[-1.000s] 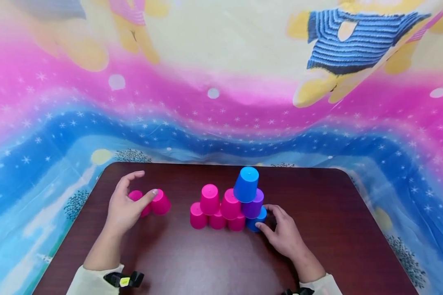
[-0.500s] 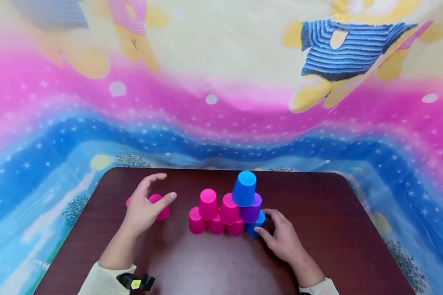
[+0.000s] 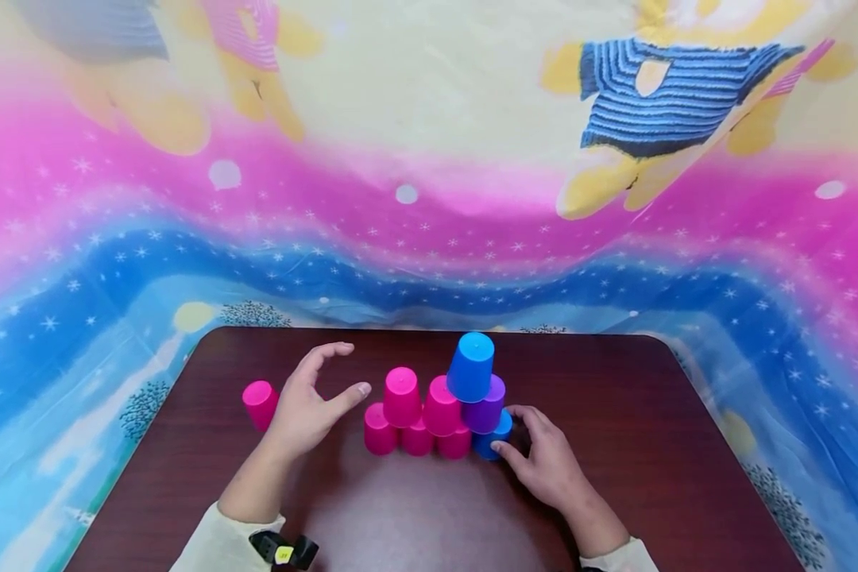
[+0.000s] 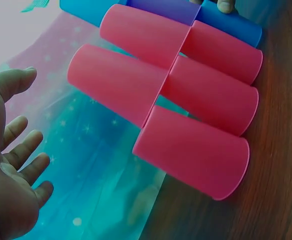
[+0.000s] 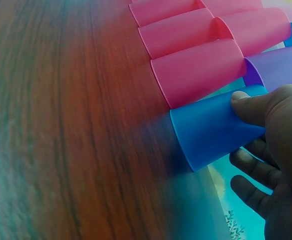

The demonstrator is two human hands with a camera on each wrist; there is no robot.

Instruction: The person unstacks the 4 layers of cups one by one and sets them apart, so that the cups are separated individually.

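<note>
Upside-down plastic cups form a stepped stack mid-table in the head view. Its bottom row has pink cups [image 3: 380,430] and, at the right end, a blue cup [image 3: 490,437]. Above them stand two pink cups [image 3: 402,397] and a purple cup [image 3: 483,407]; another blue cup [image 3: 471,369] tops the right side. My right hand [image 3: 549,461] holds the bottom blue cup between thumb and fingers, as the right wrist view shows with the thumb [image 5: 248,107] on its wall. My left hand [image 3: 306,413], fingers spread and holding nothing, hovers left of the stack.
A single pink cup [image 3: 260,403] stands on the brown table [image 3: 372,516] left of my left hand, which covers the spot where a second one stood. A printed cloth [image 3: 429,238] hangs behind and around the table.
My left hand has moved right, from over the two separate pink cups toward the stack, and now hides one of them. The right hand stays on the blue cup; the stack is unchanged.
</note>
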